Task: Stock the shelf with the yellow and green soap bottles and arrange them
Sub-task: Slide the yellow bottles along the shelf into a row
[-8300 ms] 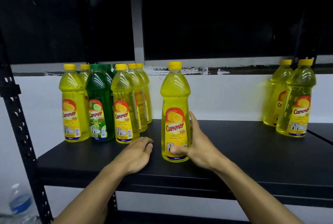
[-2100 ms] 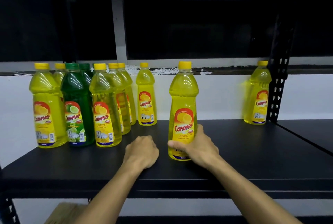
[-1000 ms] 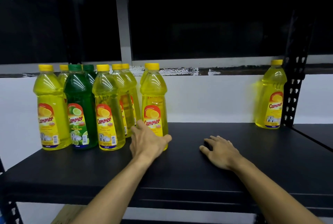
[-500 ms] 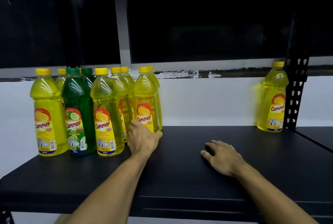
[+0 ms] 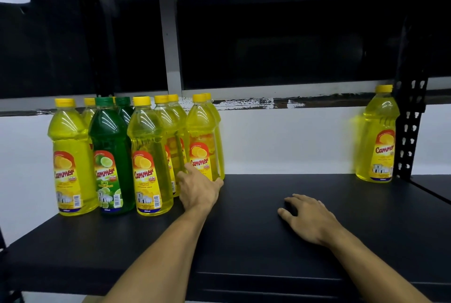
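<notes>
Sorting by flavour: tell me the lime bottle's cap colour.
Green, on the front lime bottle; head view.

One head-worn view — close, facing forward and slightly down onto the shelf (image 5: 244,241).
</notes>
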